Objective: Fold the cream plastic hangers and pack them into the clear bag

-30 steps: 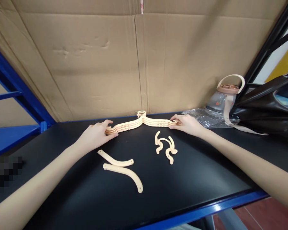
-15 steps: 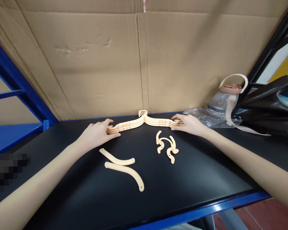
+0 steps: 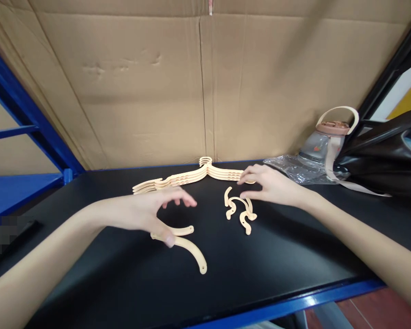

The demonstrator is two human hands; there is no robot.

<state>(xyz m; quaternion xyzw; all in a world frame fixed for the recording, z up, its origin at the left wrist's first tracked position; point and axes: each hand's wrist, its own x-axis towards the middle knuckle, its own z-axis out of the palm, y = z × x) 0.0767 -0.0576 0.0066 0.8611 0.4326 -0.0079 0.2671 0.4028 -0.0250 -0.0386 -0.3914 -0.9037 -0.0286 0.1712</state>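
A stack of cream plastic hanger bodies (image 3: 192, 176) lies on the black table (image 3: 277, 246) near the cardboard wall. My left hand (image 3: 150, 212) hovers open over two curved cream arm pieces (image 3: 188, 246), fingers spread, thumb close to the upper piece. Just right of the stack's right end, my right hand (image 3: 270, 185) is open, above a small pile of cream hook pieces (image 3: 239, 209). Neither hand holds anything.
A cardboard sheet (image 3: 205, 87) backs the table. At the right stand a clear water bottle with a beige strap (image 3: 324, 139), a crumpled plastic bag (image 3: 291, 169) and a black bag (image 3: 383, 160). Blue shelf rails (image 3: 27, 123) run along the left; the table's blue front edge (image 3: 294, 306) is near.
Both hands have let go of the hanger stack's ends. The left hand drew back toward the curved arm pieces; the right hand moved slightly toward the hooks.
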